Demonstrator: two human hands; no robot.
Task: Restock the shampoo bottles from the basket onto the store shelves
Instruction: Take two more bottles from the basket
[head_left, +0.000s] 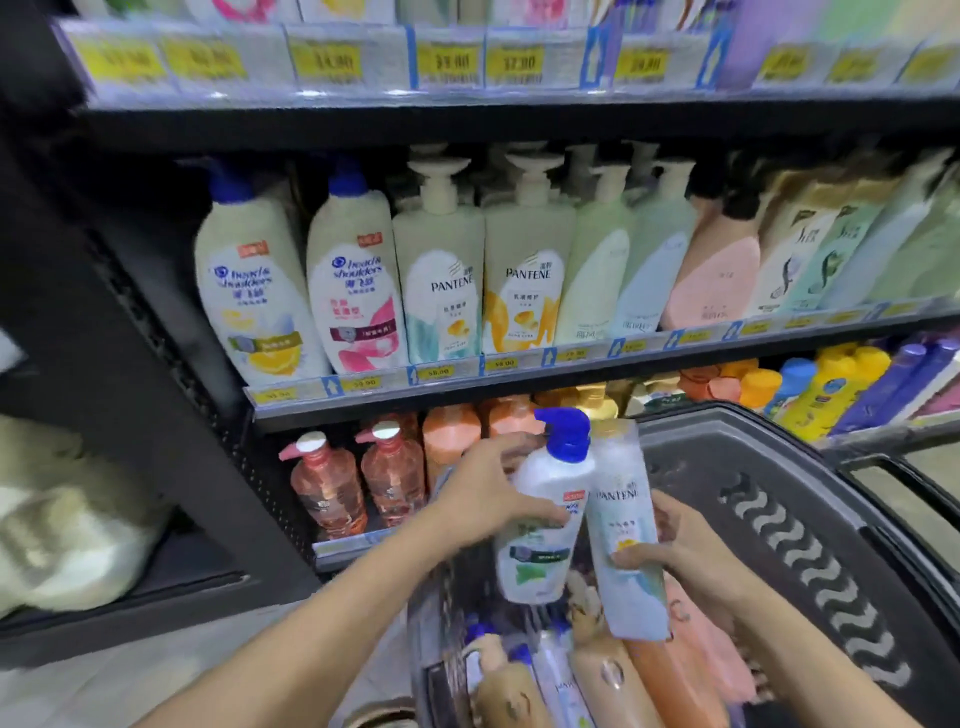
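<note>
While your left hand (496, 488) grips the blue-capped bottle (540, 525) and right hand (683, 545) the Pantene bottle (626, 561) (seemingly touching, over the basket (753, 431)), a bump could loosen either.

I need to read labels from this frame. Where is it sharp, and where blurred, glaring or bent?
Head view: the Pantene labels on the middle shelf are readable; the top price tags are smeared, with white glare under them; shelf edges bow from the wide lens; the pale bundle at far left is blurred.
</note>
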